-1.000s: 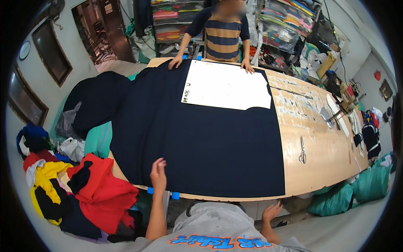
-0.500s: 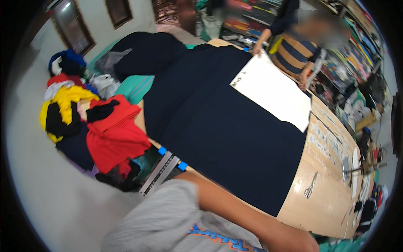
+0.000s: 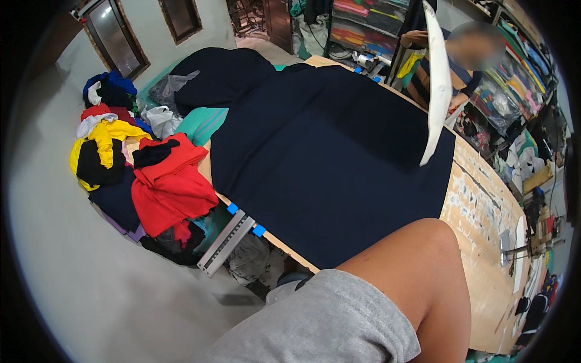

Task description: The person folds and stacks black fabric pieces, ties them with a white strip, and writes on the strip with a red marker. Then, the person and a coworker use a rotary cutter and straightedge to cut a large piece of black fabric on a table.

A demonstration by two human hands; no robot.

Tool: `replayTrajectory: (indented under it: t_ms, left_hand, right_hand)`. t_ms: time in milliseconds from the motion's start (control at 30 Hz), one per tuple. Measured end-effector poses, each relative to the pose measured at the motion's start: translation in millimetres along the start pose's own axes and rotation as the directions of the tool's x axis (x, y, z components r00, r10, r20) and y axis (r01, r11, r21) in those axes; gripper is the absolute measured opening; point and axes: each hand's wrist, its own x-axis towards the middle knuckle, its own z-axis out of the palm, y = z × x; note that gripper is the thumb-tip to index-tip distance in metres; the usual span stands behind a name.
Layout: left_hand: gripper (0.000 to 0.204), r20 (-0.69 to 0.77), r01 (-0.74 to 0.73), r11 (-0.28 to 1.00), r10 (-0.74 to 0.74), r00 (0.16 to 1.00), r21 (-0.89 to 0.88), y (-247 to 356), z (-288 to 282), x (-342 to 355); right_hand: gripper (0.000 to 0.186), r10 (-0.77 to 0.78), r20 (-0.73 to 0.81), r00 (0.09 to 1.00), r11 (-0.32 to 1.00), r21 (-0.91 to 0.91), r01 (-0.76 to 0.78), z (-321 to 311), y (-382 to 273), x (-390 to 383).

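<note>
Neither of my hands shows in this view. My left arm, in a grey short sleeve, comes up from the lower edge, bends at the elbow over the table's near right part, and runs down out of the picture. Under and beyond it a large dark navy cloth lies spread over the wooden table, with a few soft folds at its left. Across the table a co-worker in a striped top holds a white pattern sheet raised nearly edge-on above the cloth's far right part.
A metal rail with blue end blocks juts from the table's near left edge. Left of the table lies a heap of red, yellow and black clothes. Bare, paint-worn tabletop shows at the right. Shelves of folded fabric stand behind.
The co-worker has lifted the white sheet off the cloth and tilted it upright. My left elbow has risen over the near right part of the table, and the scissors there no longer show.
</note>
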Motion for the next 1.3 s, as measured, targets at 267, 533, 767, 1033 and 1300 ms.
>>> replayTrajectory:
  t_ms: [267,533,767,1033,1300]
  left_hand:
    - [0.028,0.031,0.002,0.997,-0.004,1.0,0.079,-13,1,4]
    - [0.029,0.068,0.003,0.993,-0.011,0.998,0.116,-10,3,6]
    - [0.029,0.065,0.023,0.982,-0.035,0.997,0.186,17,1,8]
    - [0.013,-0.287,0.552,0.603,-0.483,0.827,0.576,92,-97,-83]
    - [0.008,-0.085,0.45,0.204,-0.835,0.543,0.869,137,-134,-120]
  right_hand:
    - [0.046,0.033,0.017,0.999,0.999,-0.033,-0.033,-27,-16,-21]
    - [0.045,0.114,-0.094,0.989,0.993,-0.017,-0.117,-76,-46,-76]
    - [0.044,0.176,-0.143,0.974,0.984,0.022,-0.175,-106,-121,-147]
    - [0.039,-0.797,0.001,-0.604,-0.351,0.813,0.464,-54,-273,-98]
    - [0.043,-0.903,0.396,-0.163,-0.077,0.224,0.972,53,-372,-123]
